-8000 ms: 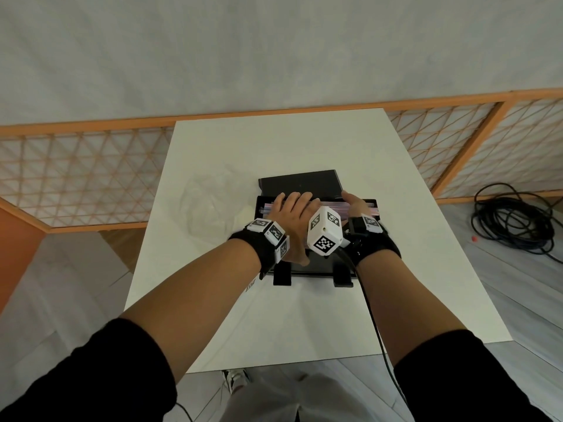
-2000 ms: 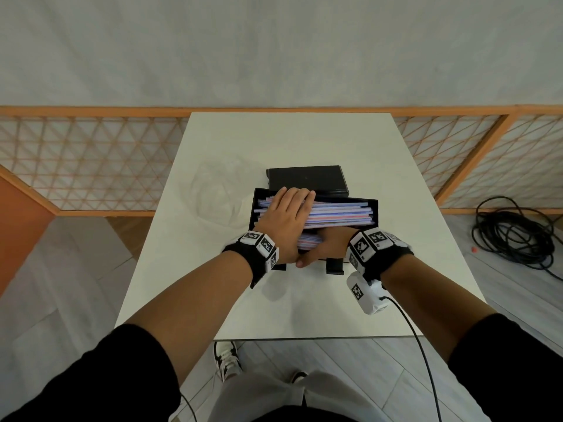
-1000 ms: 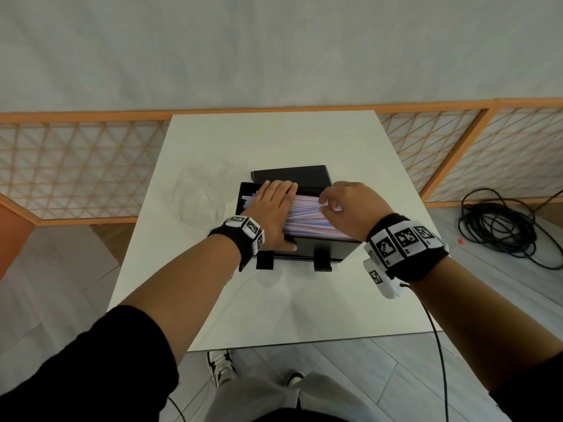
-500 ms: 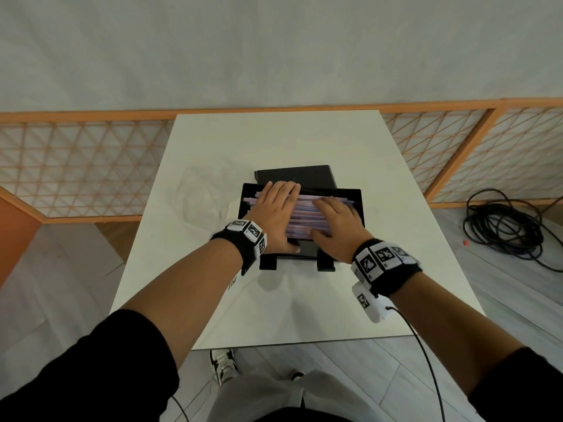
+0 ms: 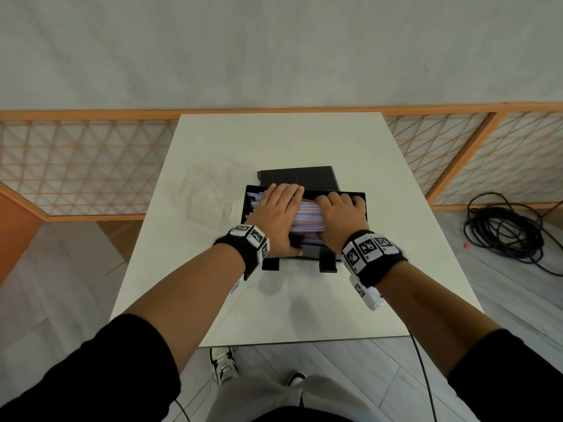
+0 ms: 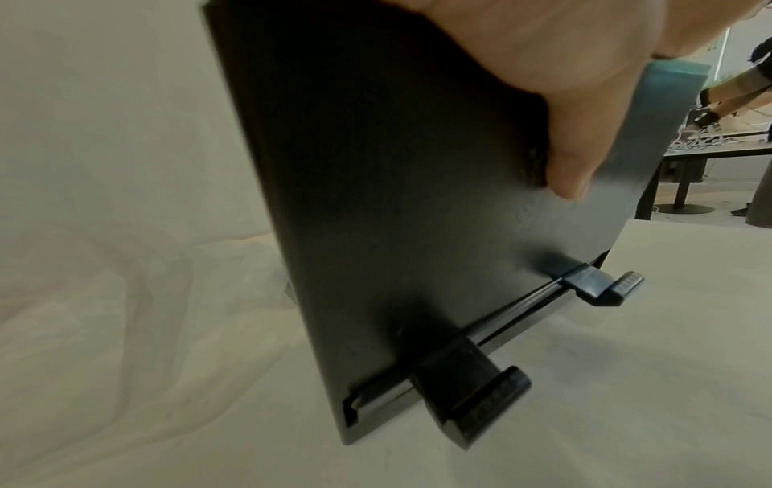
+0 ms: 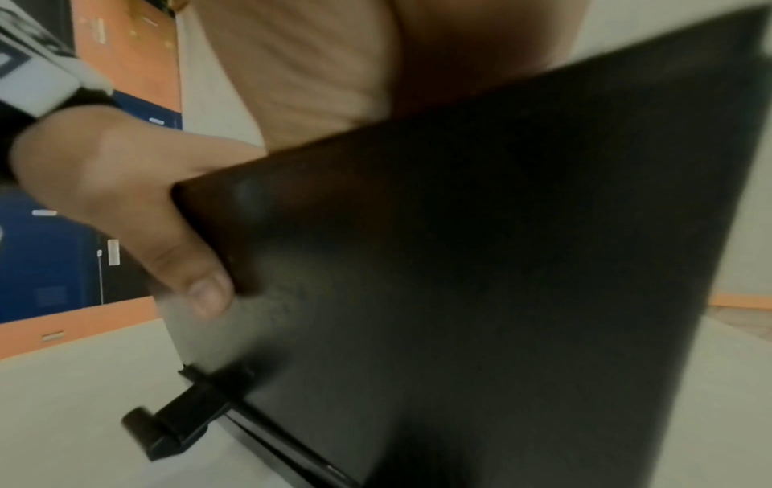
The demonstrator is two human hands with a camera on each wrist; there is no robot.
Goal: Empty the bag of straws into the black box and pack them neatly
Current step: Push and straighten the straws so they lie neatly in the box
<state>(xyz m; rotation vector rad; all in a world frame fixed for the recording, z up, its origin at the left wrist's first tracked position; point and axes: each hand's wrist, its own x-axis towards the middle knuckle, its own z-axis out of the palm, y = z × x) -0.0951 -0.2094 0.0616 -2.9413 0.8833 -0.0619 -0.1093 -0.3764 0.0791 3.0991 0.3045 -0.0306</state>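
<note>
The open black box (image 5: 363,205) stands mid-table, filled with pastel straws (image 5: 304,215) lying left to right. My left hand (image 5: 275,214) lies flat on the left half of the straws, its thumb (image 6: 584,148) down the box's front wall (image 6: 417,198). My right hand (image 5: 338,216) presses palm-down on the right half, fingertips by the far wall. In the right wrist view, the left thumb (image 7: 188,264) rests on the box (image 7: 501,264) under my right palm (image 7: 313,66). The empty clear bag (image 5: 204,199) lies left of the box.
The box lid (image 5: 297,178) lies flat behind the box. Two latches (image 5: 270,264) hang from the front wall over the white table (image 5: 274,306). A wooden lattice fence (image 5: 76,166) rings the table's far side. Black cables (image 5: 502,233) are coiled on the floor at right.
My right hand came down from above the straws, laid itself flat on them, then slid toward the box's right end. The left hand stayed pressing on the left half.
</note>
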